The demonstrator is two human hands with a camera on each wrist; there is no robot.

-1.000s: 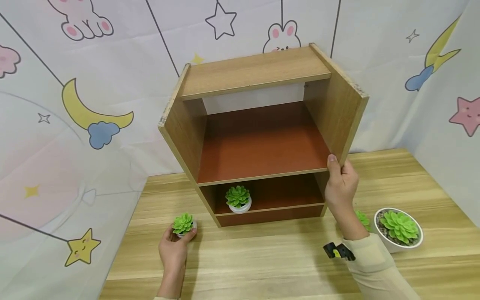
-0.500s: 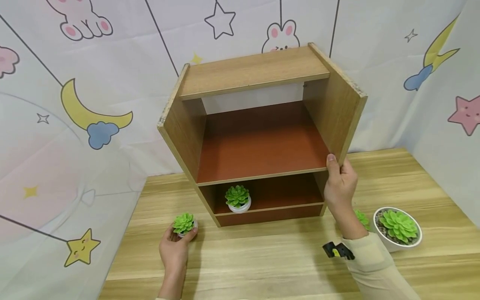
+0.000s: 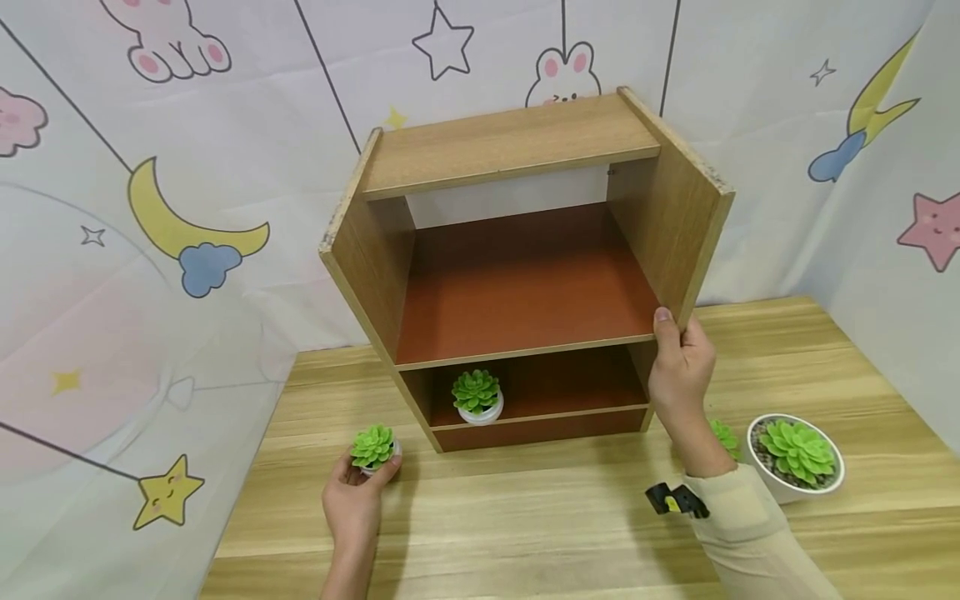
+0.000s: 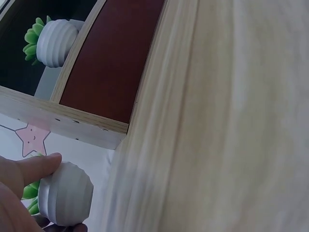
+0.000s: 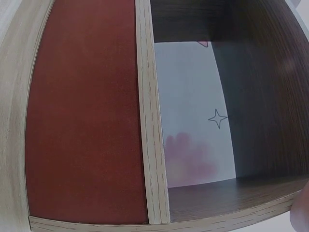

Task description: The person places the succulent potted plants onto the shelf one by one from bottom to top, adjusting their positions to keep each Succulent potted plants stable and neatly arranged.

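Note:
My left hand point(image 3: 352, 496) holds a small potted succulent point(image 3: 372, 448) in front of the cabinet's lower left corner. In the left wrist view its ribbed white pot point(image 4: 67, 194) sits between thumb and fingers. My right hand point(image 3: 681, 367) grips the right side panel of the wooden cabinet point(image 3: 513, 137), thumb on the front edge near the middle shelf. Another small potted succulent point(image 3: 477, 397) stands on the left part of the lower shelf. The right wrist view shows the cabinet's red base board point(image 5: 87, 116) and a bit of a finger at the right edge.
A larger white-potted succulent point(image 3: 797, 457) stands on the wooden table point(image 3: 510, 533) at the right. Green leaves of another plant point(image 3: 723, 437) show partly behind my right forearm. A printed cloth point(image 3: 225, 125) hangs behind the cabinet and along the sides.
My left hand has shifted slightly to the right with the small potted succulent. My right hand keeps its grip on the cabinet, which stays in place.

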